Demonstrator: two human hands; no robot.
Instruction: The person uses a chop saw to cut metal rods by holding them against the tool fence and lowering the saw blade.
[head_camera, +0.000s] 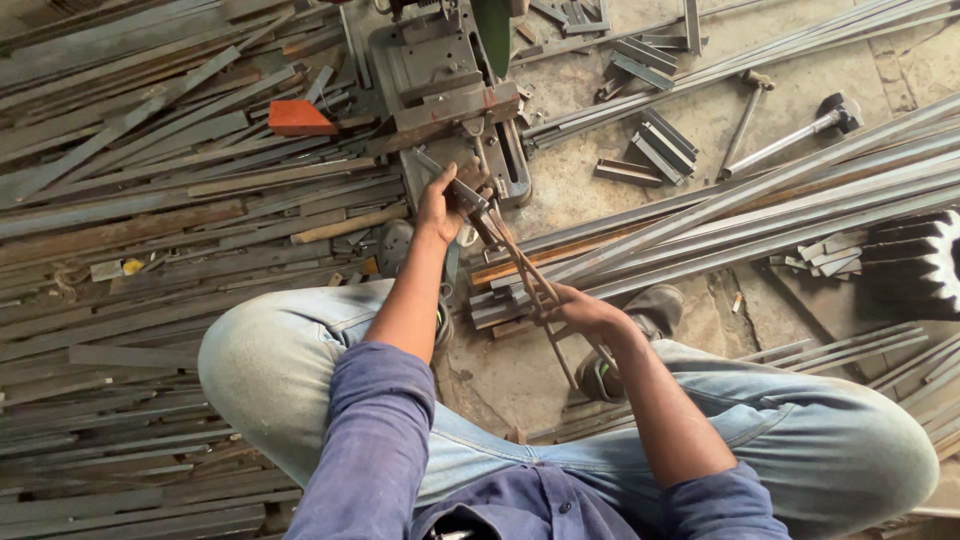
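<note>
I sit with knees spread in light jeans over a workshop floor. My left hand (445, 200) grips the upper end of a bundle of thin rusty metal rods (520, 265), close to the base of a grey metal cutting machine (450, 90). My right hand (585, 312) holds the same rods lower down, near my right knee. The rods slant from the machine toward me, and their lower tips reach the floor between my legs.
Flat steel strips (150, 200) cover the floor at left. Long steel bars (760, 210) run diagonally at right. A large toothed gear (920, 262) sits at the right edge. Two hammers (800, 125) and short cut pieces (655, 145) lie beyond. An orange block (297, 117) rests near the machine.
</note>
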